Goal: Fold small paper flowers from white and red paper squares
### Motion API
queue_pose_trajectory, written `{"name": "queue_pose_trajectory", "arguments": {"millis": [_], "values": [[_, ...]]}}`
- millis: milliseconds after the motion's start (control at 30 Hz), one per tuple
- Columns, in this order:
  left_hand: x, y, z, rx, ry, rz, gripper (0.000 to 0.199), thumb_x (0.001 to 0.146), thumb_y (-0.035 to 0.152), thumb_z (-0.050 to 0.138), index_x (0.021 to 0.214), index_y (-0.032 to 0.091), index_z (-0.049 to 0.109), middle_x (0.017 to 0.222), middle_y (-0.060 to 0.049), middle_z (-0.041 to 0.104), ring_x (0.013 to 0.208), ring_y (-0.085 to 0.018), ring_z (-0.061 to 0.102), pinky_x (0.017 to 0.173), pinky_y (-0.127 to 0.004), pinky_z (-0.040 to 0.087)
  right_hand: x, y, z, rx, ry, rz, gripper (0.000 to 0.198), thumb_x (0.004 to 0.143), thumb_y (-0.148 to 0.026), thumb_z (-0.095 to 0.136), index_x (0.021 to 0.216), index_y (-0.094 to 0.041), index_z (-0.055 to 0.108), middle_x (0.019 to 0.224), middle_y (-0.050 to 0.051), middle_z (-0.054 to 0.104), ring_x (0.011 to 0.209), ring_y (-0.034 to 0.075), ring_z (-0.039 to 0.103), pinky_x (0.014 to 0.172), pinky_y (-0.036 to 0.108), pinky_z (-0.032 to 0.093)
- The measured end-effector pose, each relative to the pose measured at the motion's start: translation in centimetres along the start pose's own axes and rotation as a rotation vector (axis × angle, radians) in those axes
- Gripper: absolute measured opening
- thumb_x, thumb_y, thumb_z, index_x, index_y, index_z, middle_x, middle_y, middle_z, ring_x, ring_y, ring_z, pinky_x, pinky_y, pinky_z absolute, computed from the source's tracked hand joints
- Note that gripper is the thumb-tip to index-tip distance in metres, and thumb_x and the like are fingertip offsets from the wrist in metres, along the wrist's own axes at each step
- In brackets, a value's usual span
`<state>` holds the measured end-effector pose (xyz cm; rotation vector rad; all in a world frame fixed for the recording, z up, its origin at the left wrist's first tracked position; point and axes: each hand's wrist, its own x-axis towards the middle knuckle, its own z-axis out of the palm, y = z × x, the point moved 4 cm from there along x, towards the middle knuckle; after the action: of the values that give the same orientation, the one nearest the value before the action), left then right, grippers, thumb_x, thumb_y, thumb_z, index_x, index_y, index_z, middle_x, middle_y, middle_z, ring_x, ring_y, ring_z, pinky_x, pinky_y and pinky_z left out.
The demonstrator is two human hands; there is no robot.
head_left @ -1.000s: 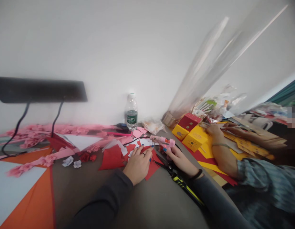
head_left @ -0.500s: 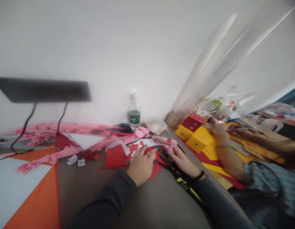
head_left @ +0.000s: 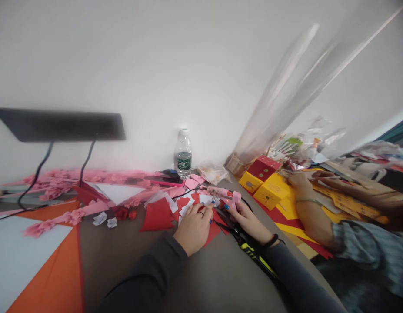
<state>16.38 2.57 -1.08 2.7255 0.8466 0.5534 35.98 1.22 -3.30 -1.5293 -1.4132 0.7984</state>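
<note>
We cannot make out the nozzle of our pink glue gun (head_left: 224, 194) against the paper scraps, and the clear rolled film (head_left: 286, 100) leaning on the wall is blurred. Our right hand (head_left: 248, 219) is wrapped around the gun's grip, fingers closed on it, holding it just above the red paper (head_left: 211, 228). Our left hand (head_left: 194, 228) lies flat on that sheet, fingers pressed down together — pinching nothing. Scissors (head_left: 250, 250) with black-and-yellow handles lie partly under our right wrist. The grey table (head_left: 123, 261) is littered with stiff red and pink card offcuts; a plastic bottle (head_left: 183, 153) stands by the white wall. Beside us, another person's hands (head_left: 302, 180) rest among yellow boxes (head_left: 269, 191).
</note>
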Motion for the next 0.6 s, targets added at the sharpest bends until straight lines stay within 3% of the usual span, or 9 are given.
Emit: {"name": "queue_pose_trajectory", "arguments": {"millis": [233,367,500,600], "values": [[0.12,0.04,0.15,-0.016,-0.008,-0.03,0.046,0.09,0.008,0.037,0.135,0.007,0.043,0.138,-0.017,0.056,0.13,-0.031,0.047,0.109,-0.048,0.036,-0.02,-0.87,-0.05,-0.07,0.028,-0.087,0.053,0.081,-0.06,0.06,0.111,-0.017,0.065,0.104,0.01,0.069,0.092,0.027,0.062,0.077,0.037,0.053],[0.3,0.09,-0.24,-0.037,0.013,-0.027,0.039,0.088,0.005,0.038,0.126,0.008,0.049,0.133,-0.016,0.058,0.126,-0.028,0.051,0.109,-0.044,0.038,0.0,-1.02,-0.13,-0.099,0.04,-0.109,0.051,0.082,-0.059,0.059,0.109,-0.016,0.066,0.107,0.012,0.07,0.098,0.03,0.063,0.084,0.039,0.053],[0.28,0.07,-0.22,0.011,-0.009,-0.043,0.026,0.089,0.007,0.039,0.108,0.01,0.056,0.112,-0.016,0.067,0.123,-0.028,0.053,0.109,-0.045,0.037,0.04,-0.67,-0.29,-0.155,0.07,-0.116,0.053,0.082,-0.059,0.057,0.106,-0.013,0.066,0.101,0.012,0.072,0.093,0.029,0.064,0.082,0.04,0.053],[0.19,0.03,0.11,0.059,-0.022,-0.049,0.024,0.09,0.008,0.038,0.107,0.01,0.055,0.108,-0.015,0.068,0.126,-0.029,0.052,0.11,-0.047,0.036,0.02,-0.46,-0.41,-0.167,0.099,-0.116,0.051,0.082,-0.058,0.057,0.103,-0.013,0.067,0.089,0.01,0.072,0.087,0.027,0.065,0.075,0.036,0.055]]}}
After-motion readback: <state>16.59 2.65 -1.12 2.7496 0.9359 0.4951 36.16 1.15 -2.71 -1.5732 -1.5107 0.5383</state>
